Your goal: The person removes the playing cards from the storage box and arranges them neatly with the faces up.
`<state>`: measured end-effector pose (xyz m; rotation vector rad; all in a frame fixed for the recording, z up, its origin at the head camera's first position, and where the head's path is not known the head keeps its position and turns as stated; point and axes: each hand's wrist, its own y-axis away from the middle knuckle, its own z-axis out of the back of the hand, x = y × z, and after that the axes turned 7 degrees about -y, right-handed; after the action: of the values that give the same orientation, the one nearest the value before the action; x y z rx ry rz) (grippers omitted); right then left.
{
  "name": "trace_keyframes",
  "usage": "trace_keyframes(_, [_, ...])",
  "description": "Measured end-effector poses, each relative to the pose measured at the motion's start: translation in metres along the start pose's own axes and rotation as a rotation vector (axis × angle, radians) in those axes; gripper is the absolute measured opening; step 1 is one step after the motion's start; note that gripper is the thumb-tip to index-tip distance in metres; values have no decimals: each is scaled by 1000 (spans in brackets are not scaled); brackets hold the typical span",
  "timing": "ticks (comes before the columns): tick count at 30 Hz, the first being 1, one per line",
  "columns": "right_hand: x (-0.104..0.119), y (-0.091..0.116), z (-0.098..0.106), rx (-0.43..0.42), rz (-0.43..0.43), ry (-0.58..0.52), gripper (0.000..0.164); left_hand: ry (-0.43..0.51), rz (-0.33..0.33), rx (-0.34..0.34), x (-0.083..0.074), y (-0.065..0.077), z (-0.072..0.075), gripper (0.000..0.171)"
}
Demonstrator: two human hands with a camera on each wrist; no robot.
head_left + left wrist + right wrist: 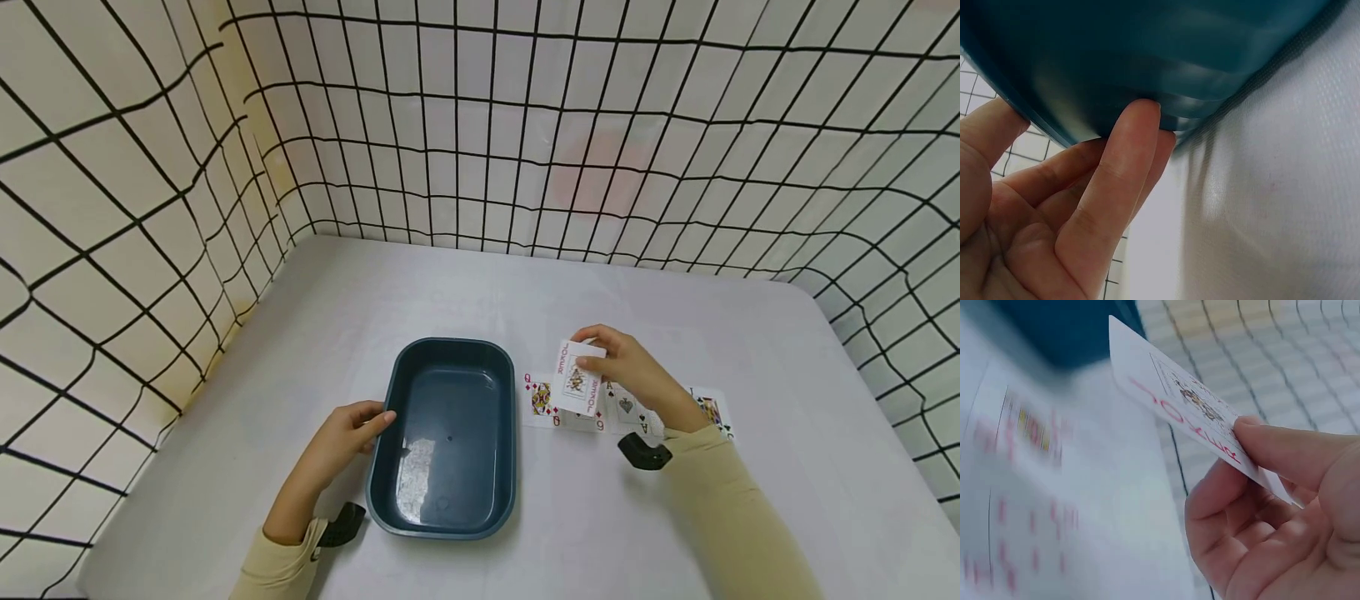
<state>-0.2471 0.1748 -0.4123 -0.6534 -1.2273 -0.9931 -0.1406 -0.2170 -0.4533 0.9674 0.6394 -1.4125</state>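
Note:
My right hand (626, 367) pinches a joker card (576, 379) between thumb and fingers, face showing, raised over a row of playing cards. In the right wrist view the red JOKER lettering runs along the card's edge. Below it lie a queen of diamonds (540, 398) and a partly covered red six; an ace of spades (627, 407) sits beside them, partly behind the hand. My left hand (352, 433) grips the left side of a dark blue plastic tub (450, 450), thumb over the rim (1029, 122) and the other fingers against its outer wall.
A face card (711, 408) lies at the row's right end, partly hidden by my right wrist. The white table (600, 533) is enclosed by black wire mesh (487, 133) at the back and both sides. Black wrist mounts (643, 452) stick out from both sleeves.

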Motion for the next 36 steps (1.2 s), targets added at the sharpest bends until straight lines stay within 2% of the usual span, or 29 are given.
trace_keyframes(9, [-42,56,79,-165,-143,131,46,-2,5,-2,2,2,1,42])
trace_keyframes(14, [-62,86,118,-202,-193,121,47,-3,15,-11,1,5,2,40])
trace_keyframes(20, [-85,112,156,-229,-285,96,40,6,24,-12,2,5,1,40])
trace_keyframes(22, [-93,118,163,-237,-311,92,37,5,26,-10,1,6,1,41])
trace_keyframes(25, [-103,123,169,-262,-345,146,37,3,25,-8,0,6,2,40])
trace_keyframes(31, [-114,123,163,-321,-379,329,43,4,16,2,1,6,2,40])
trace_keyframes(36, [-109,118,152,-348,-358,516,36,-3,19,3,1,6,1,42])
